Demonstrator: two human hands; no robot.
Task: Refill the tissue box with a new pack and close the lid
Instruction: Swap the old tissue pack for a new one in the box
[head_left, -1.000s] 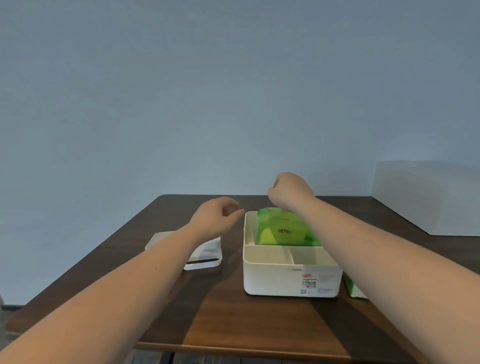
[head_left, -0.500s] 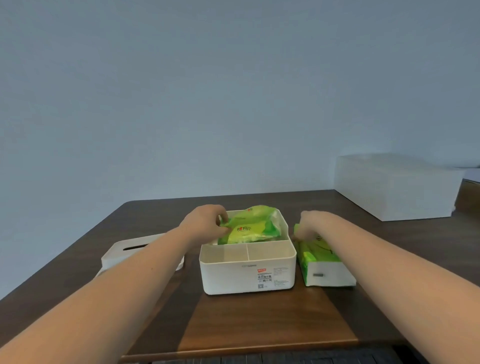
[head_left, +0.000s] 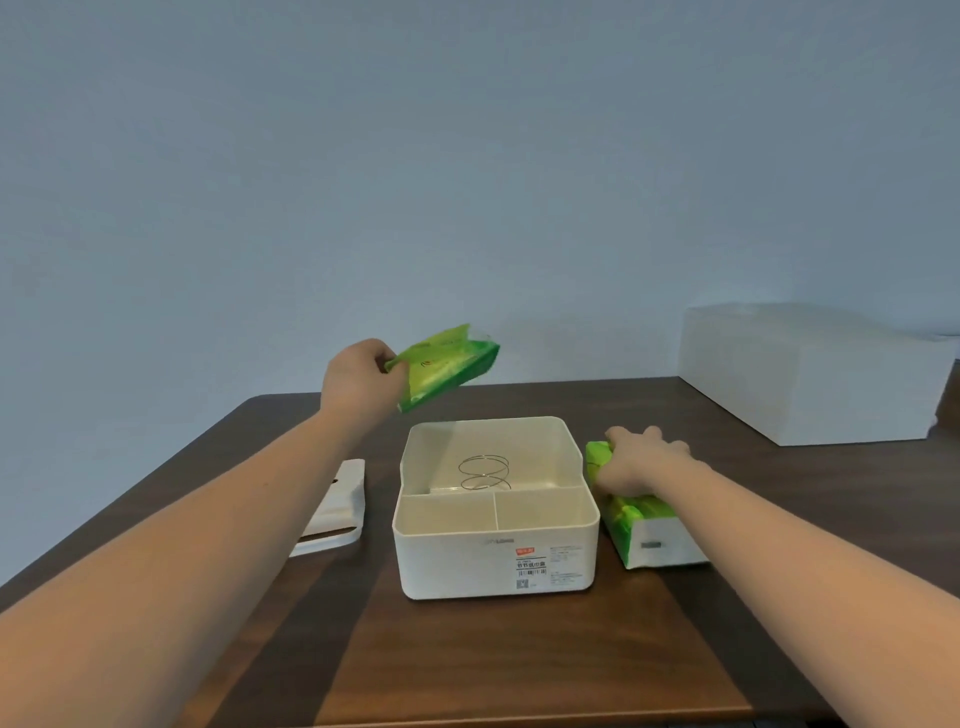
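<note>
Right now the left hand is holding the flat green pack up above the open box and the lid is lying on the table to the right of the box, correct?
Not quite. The lid lies to the left of the open box, as the head view shows. The left hand does hold the flat green pack above it.

A plain indoor room, likely a home or small office, though which one cannot be told. A dark wood-grain counter (head_left: 519, 665) fills the lower frame against a bare blue-grey wall (head_left: 467, 182). A white rectangular box (head_left: 810, 374) sits at the right, and household tissue goods lie at centre.
</note>
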